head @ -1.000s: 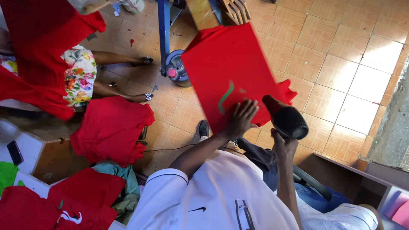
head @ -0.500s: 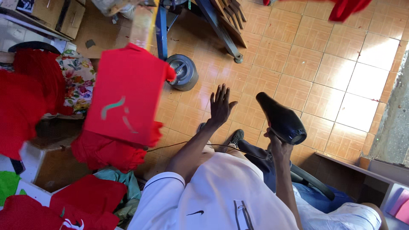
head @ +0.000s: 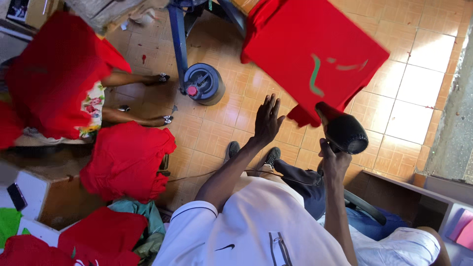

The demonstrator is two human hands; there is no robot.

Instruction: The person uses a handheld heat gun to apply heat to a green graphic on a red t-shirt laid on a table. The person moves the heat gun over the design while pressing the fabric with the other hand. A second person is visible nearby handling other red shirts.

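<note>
Hair dryer [head: 342,132], black, gripped by its handle in right hand [head: 334,158] at centre right of frame, nozzle aimed up-left at lower corner of red T-shirt panel [head: 315,47]. Left hand [head: 267,119] open at centre, fingers spread and raised, holding nothing, just left of panel's lower corner and apart from it. Red panel flat and tilted at upper right, blurred, with green and pale curved print marks on its face. White short-sleeved shirt [head: 256,231] filling lower centre, dark trousers beside it, black shoes [head: 251,152] on tan tiled floor [head: 217,123] below left hand. Thin dark cord [head: 197,176] running across floor from centre toward left. Blue metal stand leg [head: 178,44] at upper centre, round dark can with red cap [head: 203,83] at its foot. Second red shirt panel [head: 54,74] at upper left, blurred, in front of a seated person in floral clothing with sandalled feet [head: 160,98]. Heap of red shirts [head: 125,160] at centre left, more red cloth [head: 98,236] at lower left, a green piece at far lower left edge.
</note>
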